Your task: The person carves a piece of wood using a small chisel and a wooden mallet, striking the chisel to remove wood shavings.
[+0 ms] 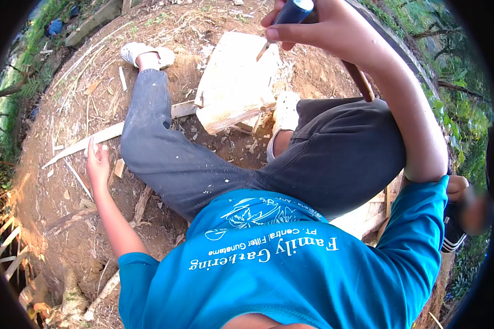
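My right hand [310, 27], raised at the top right, is closed around a dark blue hand tool [291, 13]. The tool has a shiny flat end and a narrow tip pointing down toward a pale block of wood [233, 71]. A brown wooden handle [358, 81] shows below my wrist; whether it belongs to the same tool I cannot tell. Between my feet lies the block, its top face brightly lit and its near end roughly cut. Off to the left, my left hand [97, 164] hangs with fingers stretched out, holding nothing, near a long pale wood strip [96, 142].
Wood chips [119, 168] and sticks litter the brown soil [110, 88]. My feet wear white clogs [134, 53] on either side of the block. Behind my right elbow another person's hand [456, 188] shows. Green plants [464, 118] border the ground.
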{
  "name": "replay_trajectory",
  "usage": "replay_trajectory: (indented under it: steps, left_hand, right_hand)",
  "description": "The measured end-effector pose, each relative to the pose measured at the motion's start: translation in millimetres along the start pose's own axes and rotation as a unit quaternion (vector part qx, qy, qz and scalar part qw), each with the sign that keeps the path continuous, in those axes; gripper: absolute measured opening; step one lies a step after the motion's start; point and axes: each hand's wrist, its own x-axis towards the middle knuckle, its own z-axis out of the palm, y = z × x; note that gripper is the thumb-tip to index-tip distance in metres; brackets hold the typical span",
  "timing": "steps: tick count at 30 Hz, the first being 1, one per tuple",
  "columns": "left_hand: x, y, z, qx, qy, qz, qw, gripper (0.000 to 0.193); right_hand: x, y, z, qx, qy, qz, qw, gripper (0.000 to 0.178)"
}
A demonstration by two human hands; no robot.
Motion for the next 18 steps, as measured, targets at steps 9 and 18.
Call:
replay_trajectory:
  steps: [9, 18]
  left_hand:
    - [19.3, -13.7, 16.3, -0.119, 0.076, 0.052, 0.989, 0.076]
    - [-53.5, 169.2, 83.4, -0.312, -0.05, 0.263, 0.912, 0.07]
  right_hand:
    - [10.4, 8.2, -1.2, 0.0, 0.075, -0.024, 0.997, 0.031]
    - [22.7, 0.3, 9.4, 0.006, 0.069, -0.049, 0.996, 0.025]
